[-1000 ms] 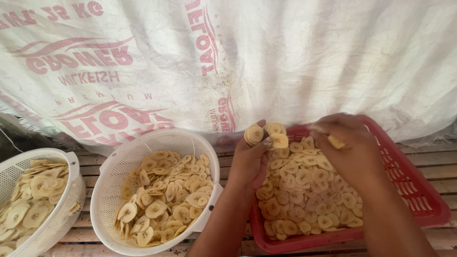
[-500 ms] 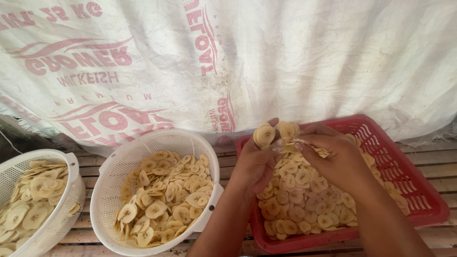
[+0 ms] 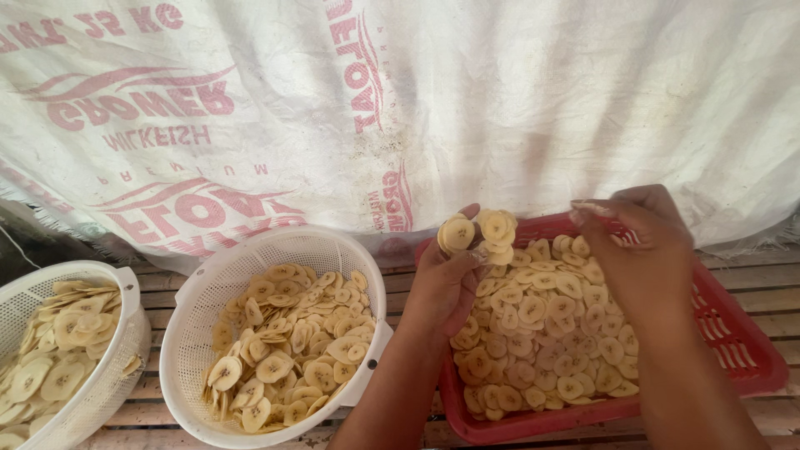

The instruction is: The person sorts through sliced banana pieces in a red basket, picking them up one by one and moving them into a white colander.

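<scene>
Head view: left hand (image 3: pixel 442 283) pinches a small fan of banana slices (image 3: pixel 479 229) above the red tray (image 3: pixel 733 333) of slices; right hand (image 3: pixel 646 254) hovers beside it, fingers (image 3: pixel 593 208) narrowed on what looks like one thin slice. White colander (image 3: pixel 196 308) sits left on the slatted table (image 3: pixel 408 433). The loose fan could slip apart if the pinch eases. Half a second earlier the hands touched; now they are apart.

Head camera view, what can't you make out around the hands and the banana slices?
- Right hand: fingertips blurred; a held slice can't be confirmed.
- Red basket: near-left corner hidden by left hand and forearm.
- Far-left white basket: cut off by frame edge.
- Slices in left hand: count unclear, overlapping.
</scene>
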